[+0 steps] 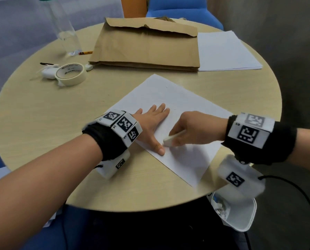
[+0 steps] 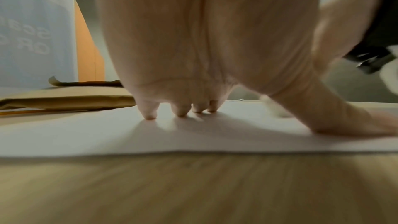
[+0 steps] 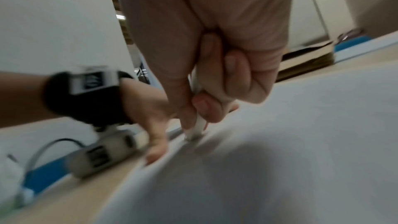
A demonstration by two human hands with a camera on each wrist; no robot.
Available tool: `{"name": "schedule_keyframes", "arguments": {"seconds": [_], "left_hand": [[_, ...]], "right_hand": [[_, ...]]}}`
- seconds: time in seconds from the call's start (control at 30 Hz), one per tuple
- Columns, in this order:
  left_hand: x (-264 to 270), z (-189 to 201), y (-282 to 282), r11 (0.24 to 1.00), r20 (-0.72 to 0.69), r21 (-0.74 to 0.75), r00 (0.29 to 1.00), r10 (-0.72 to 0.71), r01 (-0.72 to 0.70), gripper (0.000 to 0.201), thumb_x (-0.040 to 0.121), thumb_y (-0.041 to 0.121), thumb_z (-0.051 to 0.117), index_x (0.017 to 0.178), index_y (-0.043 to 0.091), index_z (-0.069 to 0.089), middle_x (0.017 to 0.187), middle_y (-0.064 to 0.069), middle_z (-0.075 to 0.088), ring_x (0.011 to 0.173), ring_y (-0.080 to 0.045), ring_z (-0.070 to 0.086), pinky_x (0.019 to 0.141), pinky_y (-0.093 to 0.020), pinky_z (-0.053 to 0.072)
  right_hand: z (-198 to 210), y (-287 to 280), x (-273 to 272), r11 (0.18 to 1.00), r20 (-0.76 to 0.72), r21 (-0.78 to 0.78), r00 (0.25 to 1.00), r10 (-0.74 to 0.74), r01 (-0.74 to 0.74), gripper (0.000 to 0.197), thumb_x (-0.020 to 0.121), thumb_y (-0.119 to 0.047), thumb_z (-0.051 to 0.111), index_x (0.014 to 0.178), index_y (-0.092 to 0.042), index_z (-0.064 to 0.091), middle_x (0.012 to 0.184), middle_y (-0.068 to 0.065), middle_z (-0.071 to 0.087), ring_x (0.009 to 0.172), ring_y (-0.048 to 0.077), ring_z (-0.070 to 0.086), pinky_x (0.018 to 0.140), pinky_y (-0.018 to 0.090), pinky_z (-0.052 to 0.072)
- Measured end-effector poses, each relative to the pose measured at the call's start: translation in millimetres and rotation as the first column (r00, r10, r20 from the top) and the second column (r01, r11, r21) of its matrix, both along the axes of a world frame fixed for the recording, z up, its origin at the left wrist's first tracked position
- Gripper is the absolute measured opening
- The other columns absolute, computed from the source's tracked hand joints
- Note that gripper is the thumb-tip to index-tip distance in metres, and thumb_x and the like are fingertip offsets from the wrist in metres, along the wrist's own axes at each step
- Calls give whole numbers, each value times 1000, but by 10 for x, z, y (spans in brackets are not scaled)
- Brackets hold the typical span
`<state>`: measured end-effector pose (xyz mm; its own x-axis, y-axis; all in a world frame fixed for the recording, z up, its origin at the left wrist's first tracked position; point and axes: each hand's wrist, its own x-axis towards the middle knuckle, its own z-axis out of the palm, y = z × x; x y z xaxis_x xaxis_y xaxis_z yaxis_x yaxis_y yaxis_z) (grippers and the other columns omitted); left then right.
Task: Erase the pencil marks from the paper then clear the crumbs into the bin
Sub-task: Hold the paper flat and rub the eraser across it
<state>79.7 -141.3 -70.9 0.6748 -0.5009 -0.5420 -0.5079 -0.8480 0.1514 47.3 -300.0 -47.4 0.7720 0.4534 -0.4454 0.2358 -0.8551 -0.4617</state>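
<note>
A white sheet of paper (image 1: 179, 105) lies slanted on the round wooden table (image 1: 42, 123). My left hand (image 1: 150, 121) lies flat on it, fingers spread and straight, pressing the sheet (image 2: 107, 134) down with its fingertips (image 2: 150, 116). My right hand (image 1: 192, 129) pinches a flat white eraser (image 1: 170, 140), whose lower end touches the paper just right of my left thumb. In the right wrist view the eraser (image 3: 199, 125) stands on edge on the sheet (image 3: 301, 142) between thumb and curled fingers. Any pencil marks are too faint to make out. A white bin (image 1: 240, 213) sits below the table's near right edge.
A brown paper bag (image 1: 145, 44) lies flat at the back, a stack of white sheets (image 1: 226, 51) to its right. At back left are a masking tape roll (image 1: 71, 73), a clear bottle (image 1: 66, 31), a pencil (image 1: 85, 52) and small white items. Blue chairs surround the table.
</note>
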Motion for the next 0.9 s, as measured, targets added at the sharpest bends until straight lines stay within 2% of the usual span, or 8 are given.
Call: {"name": "schedule_keyframes", "arguments": {"seconds": [0.1, 0.2, 0.27, 0.43, 0.57, 0.67, 0.8, 0.9], "left_hand": [[5, -6, 5, 1000, 9, 7, 1000, -2, 2, 130, 66, 58, 72, 147, 19, -21, 156, 4, -26, 145, -15, -19, 118, -43, -7], [5, -5, 10, 1000, 4, -7, 1000, 4, -4, 129, 66, 56, 73, 147, 20, -20, 156, 4, -24, 145, -15, -18, 118, -44, -7], [-1, -6, 8, 1000, 6, -10, 1000, 2, -2, 129, 66, 56, 73, 148, 20, -20, 156, 4, -24, 145, -16, -17, 118, -45, -6], [0, -16, 19, 1000, 8, 2, 1000, -17, 17, 131, 64, 60, 72, 147, 19, -21, 156, 3, -25, 145, -16, -18, 117, -45, -6], [-5, -14, 23, 1000, 5, -4, 1000, -13, 13, 130, 65, 58, 73, 147, 20, -21, 156, 3, -25, 145, -16, -18, 117, -45, -6], [-10, -5, 21, 1000, 10, -8, 1000, -8, 9, 130, 65, 58, 73, 147, 20, -20, 156, 3, -24, 145, -17, -18, 117, -45, -5], [-10, -11, 15, 1000, 4, 20, 1000, -23, 23, 132, 64, 60, 72, 146, 19, -23, 155, 3, -26, 145, -16, -19, 117, -45, -6], [-7, -14, 25, 1000, 5, 12, 1000, -21, 21, 132, 64, 59, 72, 146, 19, -23, 156, 3, -26, 145, -16, -19, 117, -45, -6]], "right_hand": [[33, -22, 84, 999, -70, 20, 997, -40, 41, 33, 77, -46, 69, 50, -28, 61, 51, -8, 50, 51, 5, 40, 56, 18, 36], [6, -39, 298, 970, 53, 93, 972, -229, 224, 21, 75, -44, 72, 84, -26, 74, 79, 2, 68, 70, 12, 54, 69, 26, 44], [-47, -30, 271, 956, 118, 124, 953, -280, 265, 22, 78, -39, 70, 91, -22, 74, 79, -1, 68, 75, 11, 55, 68, 23, 42], [-75, 3, -26, 996, -54, 82, 998, -38, 42, 21, 80, -31, 68, 84, -11, 73, 60, -4, 52, 51, 6, 41, 53, 15, 34], [-24, -19, 224, 939, -33, 159, 952, -304, 306, 29, 72, -40, 74, 89, -15, 76, 58, -3, 50, 45, 7, 38, 39, 13, 30], [-49, 16, 236, 939, 70, 160, 945, -319, 305, 25, 77, -35, 72, 84, -12, 76, 55, -4, 52, 51, 8, 43, 48, 18, 35], [-49, 71, -11, 989, -30, 78, 992, -124, 126, 45, 78, -38, 70, 37, -25, 56, 37, -10, 43, 40, 4, 40, 47, 14, 30], [-2, 33, 157, 975, 11, 76, 978, -210, 209, 20, 73, -41, 74, 58, -30, 68, 50, -11, 52, 50, 3, 46, 52, 16, 36]]}}
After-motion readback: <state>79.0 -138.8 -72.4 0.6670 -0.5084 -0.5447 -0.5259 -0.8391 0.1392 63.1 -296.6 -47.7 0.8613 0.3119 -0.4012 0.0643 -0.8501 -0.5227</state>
